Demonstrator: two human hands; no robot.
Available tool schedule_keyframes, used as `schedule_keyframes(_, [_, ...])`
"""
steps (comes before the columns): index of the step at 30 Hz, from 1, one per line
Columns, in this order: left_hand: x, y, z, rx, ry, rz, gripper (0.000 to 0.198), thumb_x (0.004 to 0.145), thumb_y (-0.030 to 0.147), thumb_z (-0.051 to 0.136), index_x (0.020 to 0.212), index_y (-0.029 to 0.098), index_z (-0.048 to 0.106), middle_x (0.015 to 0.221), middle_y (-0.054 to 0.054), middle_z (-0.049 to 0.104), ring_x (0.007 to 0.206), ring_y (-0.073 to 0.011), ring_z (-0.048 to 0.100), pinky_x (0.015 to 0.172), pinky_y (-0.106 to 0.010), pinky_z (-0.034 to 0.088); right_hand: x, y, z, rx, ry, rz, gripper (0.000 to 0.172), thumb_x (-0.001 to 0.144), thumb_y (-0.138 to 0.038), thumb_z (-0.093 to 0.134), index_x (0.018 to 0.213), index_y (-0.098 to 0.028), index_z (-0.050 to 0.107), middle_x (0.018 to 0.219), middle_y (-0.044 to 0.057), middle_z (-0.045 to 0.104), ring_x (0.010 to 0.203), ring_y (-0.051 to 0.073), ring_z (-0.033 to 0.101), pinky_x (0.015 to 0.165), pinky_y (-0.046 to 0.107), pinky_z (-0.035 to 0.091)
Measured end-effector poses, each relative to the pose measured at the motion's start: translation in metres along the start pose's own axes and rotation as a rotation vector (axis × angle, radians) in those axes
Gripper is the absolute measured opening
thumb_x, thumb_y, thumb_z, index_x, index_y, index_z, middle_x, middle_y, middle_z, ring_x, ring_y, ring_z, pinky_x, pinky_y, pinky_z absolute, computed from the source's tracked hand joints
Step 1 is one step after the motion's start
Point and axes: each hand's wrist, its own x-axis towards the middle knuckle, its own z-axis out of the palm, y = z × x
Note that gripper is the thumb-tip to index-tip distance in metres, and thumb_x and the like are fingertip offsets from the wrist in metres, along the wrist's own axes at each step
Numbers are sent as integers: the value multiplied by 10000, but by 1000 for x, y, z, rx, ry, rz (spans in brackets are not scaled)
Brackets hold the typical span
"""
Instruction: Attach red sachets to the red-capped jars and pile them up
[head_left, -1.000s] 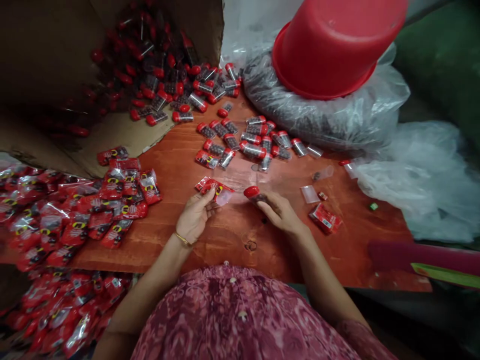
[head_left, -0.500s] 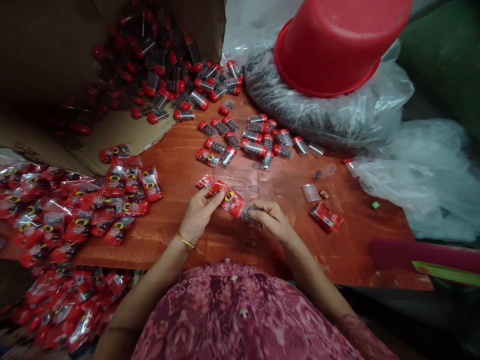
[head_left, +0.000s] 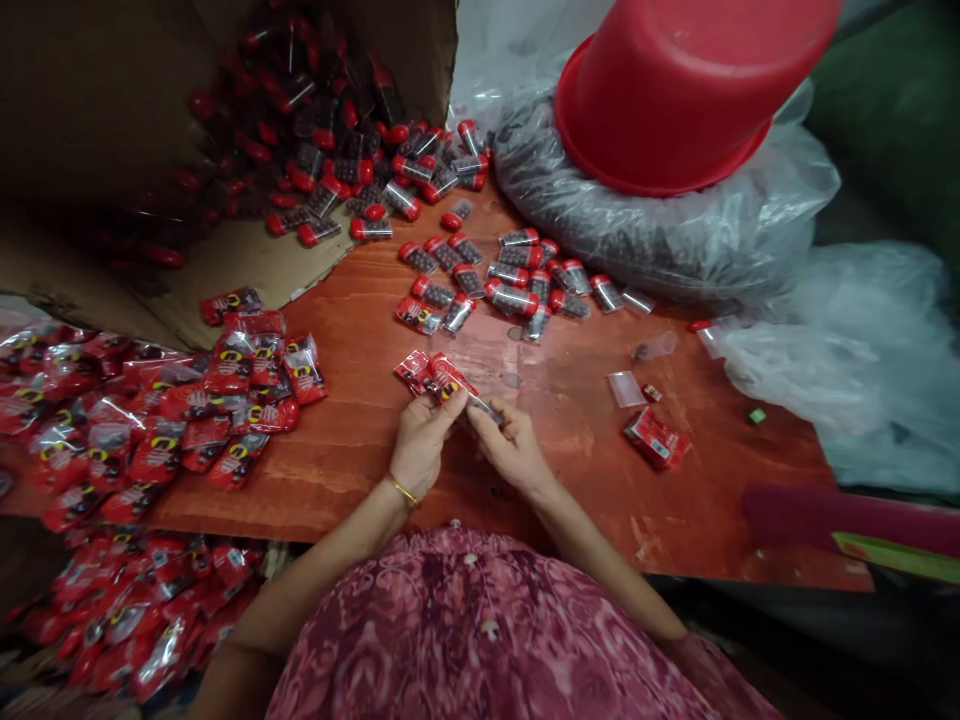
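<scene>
Both hands meet over the near middle of the table (head_left: 585,470), close to the person's body. The left hand (head_left: 421,445) has its fingers curled in, with thumb and fingertips pinched on the packet (head_left: 450,381) about its middle. The right hand (head_left: 516,452) is curled too, its thumb and forefinger closed on the packet's near-right end, where the wrapper turns clear. What sits inside that end is too small to tell. The two hands are just beside each other, fingertips almost touching.

The packet is held just above the wood, lying nearly flat. Its long axis runs on a slant from far left to near right. The red printed end, with a yellow mark, points far and left, away from the hands. The clear end points near and right, into the right hand's pinch. A second packet (head_left: 412,370) lies on the table at the far-left end; whether the two touch I cannot tell.

A thin bangle (head_left: 403,490) rings the left wrist.

Far from the hands, red-capped vials (head_left: 499,285) lie scattered on the table, spilling from a box (head_left: 225,265) tipped on its side at far left. To the left, a pile (head_left: 150,430) of red packets spreads past the table's edge. At far right a red bucket (head_left: 675,90) sits tilted on a bag (head_left: 675,240) of dark stuff. Right of the hands, well apart, lie a stray packet (head_left: 654,440) and a small clear sleeve (head_left: 622,388)
</scene>
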Motion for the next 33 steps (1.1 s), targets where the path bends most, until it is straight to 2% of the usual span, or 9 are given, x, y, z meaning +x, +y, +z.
schedule_keyframes(8, [5, 3, -9, -43, -25, 27, 311, 501, 343, 810, 624, 117, 636, 605, 8, 636, 542, -70, 543, 537, -182, 420, 3, -4, 4, 199, -31, 61, 353, 677, -498, 655, 794, -192, 523, 614, -45, 591, 340, 50, 445, 347, 195, 388])
schedule_keyframes(13, [1, 2, -11, -48, -71, -6, 355, 483, 400, 810, 577, 119, 614, 511, 27, 589, 473, -64, 504, 487, -184, 398, 17, 2, 18, 95, 54, -3, 415, 630, -525, 683, 593, -206, 421, 460, -73, 484, 355, 62, 406, 358, 194, 347])
schedule_keyframes(17, [4, 23, -40, -115, 70, -11, 294, 536, 368, 796, 665, 153, 643, 669, -3, 684, 635, -108, 630, 658, -220, 485, 48, -3, 22, -357, 20, -263, 354, 757, -535, 562, 682, -190, 531, 598, -2, 568, 550, 124, 509, 546, 258, 434])
schedule_keyframes(19, [7, 42, -63, -170, 209, 122, 244, 633, 405, 730, 694, 187, 640, 734, -3, 705, 764, -124, 658, 739, -234, 491, 72, -8, 22, -681, 29, -418, 349, 825, -493, 496, 914, -170, 592, 871, 81, 647, 816, 199, 561, 749, 334, 444])
schedule_keyframes(21, [11, 61, -84, -242, 353, 331, 269, 725, 488, 617, 716, 219, 632, 774, 7, 714, 878, -116, 649, 806, -226, 478, 97, -12, 23, -946, 35, -513, 437, 846, -460, 483, 1142, -143, 538, 1155, 142, 587, 1048, 263, 491, 893, 397, 375])
schedule_keyframes(24, [13, 76, -96, -287, 430, 458, 435, 755, 617, 475, 765, 211, 629, 884, -36, 719, 997, -140, 617, 848, -243, 471, 124, -7, 24, -1176, -1, -540, 419, 889, -381, 433, 1238, -157, 492, 1272, 134, 530, 1142, 293, 419, 960, 451, 279])
schedule_keyframes(27, [11, 65, -85, -91, 384, 346, 446, 709, 602, 547, 817, 178, 635, 917, -85, 710, 920, -181, 647, 823, -302, 489, 125, 4, 15, -1266, -7, -537, 337, 919, -305, 380, 1193, -191, 538, 1194, 98, 598, 1103, 270, 443, 991, 473, 195])
schedule_keyframes(29, [11, 49, -72, 206, 321, 345, 360, 675, 494, 649, 844, 176, 649, 918, -88, 709, 868, -193, 657, 835, -336, 482, 113, 11, 3, -1279, 28, -520, 319, 919, -296, 383, 1167, -195, 557, 1146, 88, 629, 1072, 257, 460, 994, 465, 175])
schedule_keyframes(33, [22, 23, -55, 955, 133, 618, 273, 712, 368, 647, 925, 202, 686, 1130, -102, 651, 1108, -253, 555, 996, -406, 364, 80, 17, -29, -1261, 67, -513, 298, 898, -323, 435, 1119, -187, 583, 1107, 81, 651, 1038, 247, 483, 959, 420, 230])
